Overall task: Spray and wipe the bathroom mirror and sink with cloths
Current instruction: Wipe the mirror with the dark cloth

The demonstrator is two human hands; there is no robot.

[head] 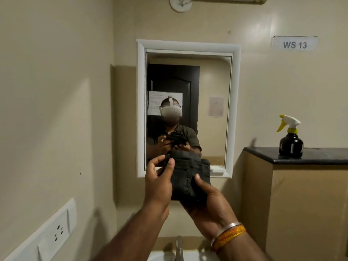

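I see both hands on the dark cloth before the mirror — left hand pinching, right hand cupping; spray bottle at three o'clock.

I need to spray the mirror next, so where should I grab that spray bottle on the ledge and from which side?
Grip the spray bottle by its narrow neck just under the yellow collar, coming from the right. It stands upright on the dark ledge with nozzle and yellow trigger pointing left, so a hand from behind likely wraps the neck with fingers landing on the trigger.
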